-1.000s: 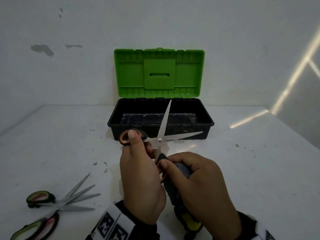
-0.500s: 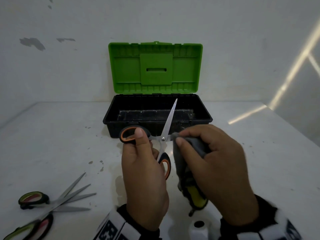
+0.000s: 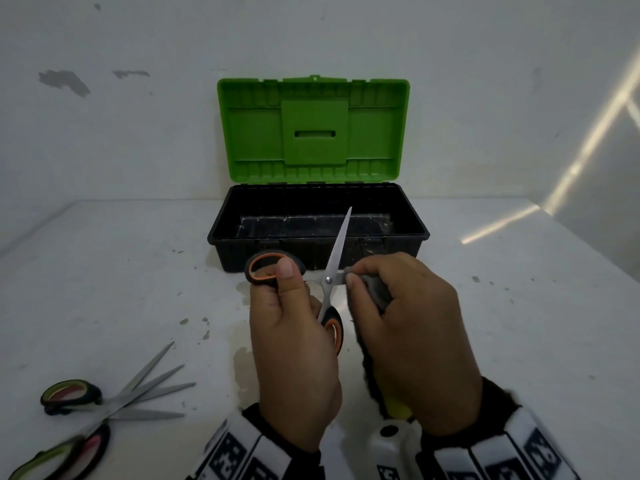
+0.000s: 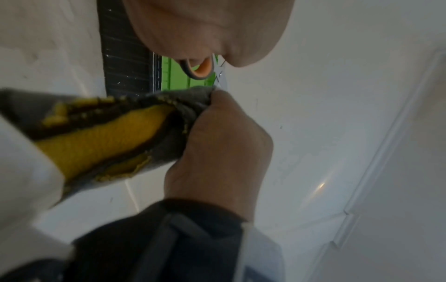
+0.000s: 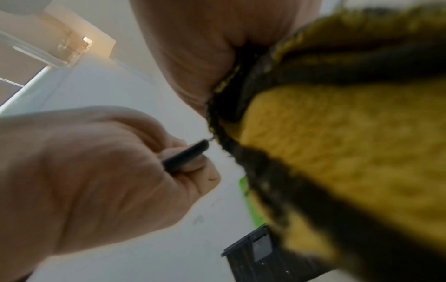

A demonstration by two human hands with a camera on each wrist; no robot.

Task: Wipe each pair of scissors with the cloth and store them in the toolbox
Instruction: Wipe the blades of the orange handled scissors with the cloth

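**Wiping the opened blade near the pivot**

The orange-handled scissors (image 3: 329, 282) were held spread above the surface, before the open toolbox (image 3: 318, 233), the left hand (image 3: 294, 344) curled round the handles. The cloth (image 3: 375, 291) was pinched onto one blade by the right hand (image 3: 408, 337). A stroke outward, off the edge, was judged safest.

Orange-handled scissors (image 3: 330, 284) splayed before open toolbox (image 3: 318, 237)

Lower scissors (image 3: 59, 455) cut by edge
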